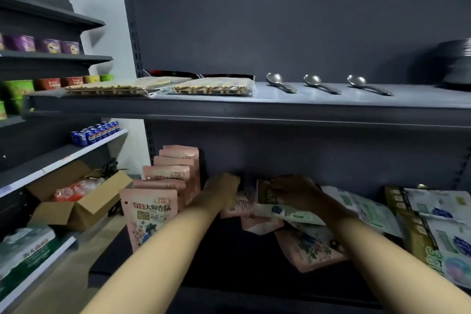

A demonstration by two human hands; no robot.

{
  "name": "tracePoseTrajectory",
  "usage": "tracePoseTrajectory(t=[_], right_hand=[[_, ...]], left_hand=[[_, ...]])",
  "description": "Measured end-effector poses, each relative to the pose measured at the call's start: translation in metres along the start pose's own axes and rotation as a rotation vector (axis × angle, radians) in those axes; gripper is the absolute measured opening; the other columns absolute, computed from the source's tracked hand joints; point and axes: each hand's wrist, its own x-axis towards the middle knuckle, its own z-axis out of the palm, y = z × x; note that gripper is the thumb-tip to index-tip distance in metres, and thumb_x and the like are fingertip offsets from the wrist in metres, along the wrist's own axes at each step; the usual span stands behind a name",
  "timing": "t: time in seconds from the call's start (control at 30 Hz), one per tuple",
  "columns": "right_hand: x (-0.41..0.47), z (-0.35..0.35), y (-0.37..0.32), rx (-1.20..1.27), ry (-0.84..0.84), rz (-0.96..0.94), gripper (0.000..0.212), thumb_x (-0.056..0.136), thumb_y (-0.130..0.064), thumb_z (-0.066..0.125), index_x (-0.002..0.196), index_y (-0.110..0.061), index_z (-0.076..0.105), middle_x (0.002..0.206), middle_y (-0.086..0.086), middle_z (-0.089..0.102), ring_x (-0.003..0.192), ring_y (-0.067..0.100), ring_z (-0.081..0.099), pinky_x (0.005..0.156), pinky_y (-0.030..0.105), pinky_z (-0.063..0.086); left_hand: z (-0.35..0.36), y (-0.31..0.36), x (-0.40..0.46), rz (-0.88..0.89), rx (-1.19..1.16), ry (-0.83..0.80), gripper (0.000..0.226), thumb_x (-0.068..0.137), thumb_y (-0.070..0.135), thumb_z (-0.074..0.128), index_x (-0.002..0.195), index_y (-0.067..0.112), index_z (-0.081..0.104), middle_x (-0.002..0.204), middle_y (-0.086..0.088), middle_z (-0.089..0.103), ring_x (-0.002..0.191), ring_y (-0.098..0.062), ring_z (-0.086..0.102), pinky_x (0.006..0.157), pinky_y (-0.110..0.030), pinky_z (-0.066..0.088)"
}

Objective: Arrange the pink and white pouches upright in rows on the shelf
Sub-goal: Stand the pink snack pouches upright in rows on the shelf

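Dark grey shelving (305, 109) fills the view; its lower shelf (204, 262) shows bare room at the front edge. Upright pink pouches (165, 186) stand in a row at left; others lie flat (308, 247) mid-shelf. Right hand (293, 194) grips a white-green pouch (288, 211). Left hand (224, 188) touches the pile, its grip unclear.

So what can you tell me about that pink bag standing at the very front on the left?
The front pink pouch stands upright at the left end of the lower shelf, heading a row of matching pouches that runs back toward the shelf's rear panel. It looks like soft, matte plastic, pale pink, with red characters, flower and blue pictures, and a small hole near its top left corner. The left forearm crosses in front of its lower right corner; whether they touch is unclear.
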Motion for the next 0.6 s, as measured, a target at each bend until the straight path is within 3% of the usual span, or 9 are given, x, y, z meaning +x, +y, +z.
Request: tracePoseTrajectory(t=[0.17, 0.27, 0.37, 0.43, 0.47, 0.53, 0.6], right_hand=[[0.004, 0.005, 0.000, -0.030, 0.003, -0.011, 0.032, 0.093, -0.035, 0.043, 0.121, -0.037, 0.059, 0.131, -0.007, 0.058, 0.118, 0.016, 0.053, 0.100, 0.037, 0.043], [0.005, 0.002, -0.007, 0.114, -0.023, -0.059, 0.035, 0.097, -0.015, 0.042, 0.129, -0.020, 0.056, 0.135, 0.004, 0.053, 0.122, 0.022, 0.049, 0.098, 0.028, 0.040], [0.006, 0.006, -0.015, 0.199, -0.062, -0.071, 0.029, 0.095, -0.009, 0.042, 0.115, -0.008, 0.063, 0.107, 0.003, 0.062, 0.097, 0.020, 0.058, 0.079, 0.020, 0.045], [0.011, 0.013, -0.014, 0.241, -0.087, -0.093, 0.020, 0.091, -0.009, 0.045, 0.096, -0.011, 0.064, 0.082, -0.002, 0.057, 0.079, 0.017, 0.055, 0.074, 0.029, 0.051], [0.014, 0.019, -0.012, 0.224, -0.101, -0.096, 0.018, 0.091, -0.008, 0.045, 0.098, -0.012, 0.062, 0.077, -0.004, 0.053, 0.078, 0.017, 0.052, 0.071, 0.031, 0.049], [0.016, 0.025, -0.011, 0.192, -0.141, -0.078, 0.026, 0.095, -0.008, 0.045, 0.118, -0.010, 0.057, 0.081, -0.007, 0.051, 0.077, 0.012, 0.049, 0.061, 0.020, 0.038], [0.018, 0.028, -0.012, 0.201, -0.076, -0.075, 0.028, 0.095, -0.009, 0.045, 0.121, -0.007, 0.055, 0.097, 0.003, 0.058, 0.087, 0.017, 0.051, 0.065, 0.023, 0.035]], left_hand=[[0.032, -0.003, 0.036, -0.010, 0.014, -0.097, 0.047, 0.087, 0.020, 0.058, 0.131, 0.007, 0.046, 0.135, -0.014, 0.050, 0.122, -0.030, 0.050, 0.095, -0.034, 0.042], [0.051, -0.004, 0.053, -0.005, 0.084, -0.118, 0.058, 0.088, 0.033, 0.057, 0.137, 0.007, 0.038, 0.143, -0.015, 0.041, 0.130, -0.031, 0.041, 0.105, -0.036, 0.034], [0.071, -0.002, 0.061, -0.026, 0.161, -0.136, 0.053, 0.091, 0.024, 0.052, 0.140, 0.012, 0.037, 0.145, -0.014, 0.038, 0.132, -0.032, 0.038, 0.108, -0.042, 0.036], [0.080, 0.000, 0.064, -0.023, 0.231, -0.146, 0.043, 0.095, 0.016, 0.043, 0.139, 0.013, 0.040, 0.145, -0.012, 0.041, 0.131, -0.030, 0.041, 0.108, -0.041, 0.036], [0.082, 0.000, 0.065, -0.024, 0.252, -0.131, 0.039, 0.096, 0.014, 0.040, 0.135, 0.012, 0.045, 0.143, -0.012, 0.045, 0.129, -0.030, 0.044, 0.106, -0.039, 0.037], [0.076, 0.000, 0.065, -0.028, 0.233, -0.072, 0.033, 0.094, 0.015, 0.043, 0.125, 0.010, 0.055, 0.132, -0.012, 0.055, 0.121, -0.029, 0.053, 0.097, -0.036, 0.043], [0.067, -0.004, 0.060, -0.054, 0.151, 0.023, 0.030, 0.092, 0.017, 0.047, 0.120, 0.012, 0.056, 0.124, -0.012, 0.060, 0.114, -0.030, 0.058, 0.089, -0.036, 0.047]])
